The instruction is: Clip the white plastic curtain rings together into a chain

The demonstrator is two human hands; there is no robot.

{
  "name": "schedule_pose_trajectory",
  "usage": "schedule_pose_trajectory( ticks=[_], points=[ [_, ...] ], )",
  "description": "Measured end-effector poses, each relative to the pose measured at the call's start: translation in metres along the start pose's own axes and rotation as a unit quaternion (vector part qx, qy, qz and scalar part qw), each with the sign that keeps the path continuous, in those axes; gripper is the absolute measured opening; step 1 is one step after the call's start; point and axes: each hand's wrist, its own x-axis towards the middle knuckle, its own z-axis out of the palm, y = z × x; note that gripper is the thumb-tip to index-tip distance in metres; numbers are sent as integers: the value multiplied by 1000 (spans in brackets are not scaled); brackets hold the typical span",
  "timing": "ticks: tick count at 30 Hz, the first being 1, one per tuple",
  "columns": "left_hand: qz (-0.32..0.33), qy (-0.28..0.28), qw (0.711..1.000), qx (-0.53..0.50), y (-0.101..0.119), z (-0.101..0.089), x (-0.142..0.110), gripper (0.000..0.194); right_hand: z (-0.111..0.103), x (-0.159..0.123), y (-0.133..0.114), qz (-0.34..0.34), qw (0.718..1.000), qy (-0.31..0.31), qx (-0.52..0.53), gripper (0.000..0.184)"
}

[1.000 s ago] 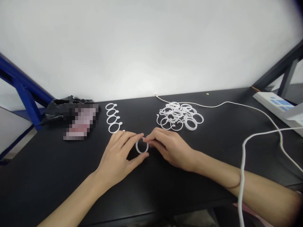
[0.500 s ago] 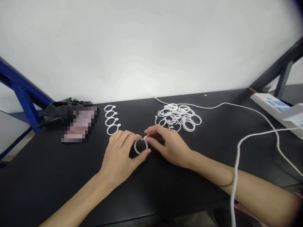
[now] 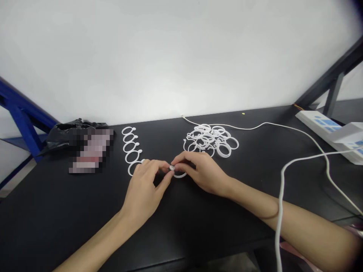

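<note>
A white plastic ring [image 3: 179, 175] is held between both hands just above the black table [image 3: 56, 211]. My left hand [image 3: 146, 189] pinches its left end with thumb and fingers closed. From the right, my right hand [image 3: 201, 172] grips the same ring with curled fingers, which hide most of it. A row of several white rings [image 3: 131, 149] lies just left of my left hand. A loose pile of white rings [image 3: 211, 139] sits behind my right hand.
A black bag with a blurred pink item [image 3: 85, 145] lies at the left. White cables [image 3: 297, 158] cross the right side of the table towards a white power strip [image 3: 331, 130]. A blue frame [image 3: 19, 121] stands far left, a dark frame post far right.
The ring, earlier upright and face-on between the fingertips, now lies tilted nearly flat and has shifted slightly right under my right fingers. Both hands stay pinched together at the same spot.
</note>
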Motion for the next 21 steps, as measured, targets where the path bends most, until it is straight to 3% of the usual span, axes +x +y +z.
schedule_pose_trajectory(
  ticks=[3, 7, 10, 14, 16, 18, 21],
  points=[
    [39, 22, 999, -2, -1, -1, 2, 9, -3, 2, 2, 6, 1000, -7, -9, 9],
    [190, 50, 977, 83, 3, -6, 2, 6, -5, 1, 3, 14, 1000, -16, -14, 13],
    [215, 45, 969, 115, -1, -13, 8, 5, -5, 0, 3, -24, 997, 42, -58, 17],
    [83, 84, 983, 138, -34, -28, 40, 15, -9, 0, 1, -76, 976, 125, -159, 19],
    [-11, 80, 984, 161, -58, -35, 62, 20, -9, 0, 1, -83, 972, 122, -181, 17],
    [-99, 38, 977, 184, -81, -40, 82, 27, -9, 0, 2, -88, 972, 106, -188, 15],
    [-129, 2, 974, 189, -102, -41, 100, 32, -7, -2, 4, -98, 974, 82, -187, 12]
  ],
)
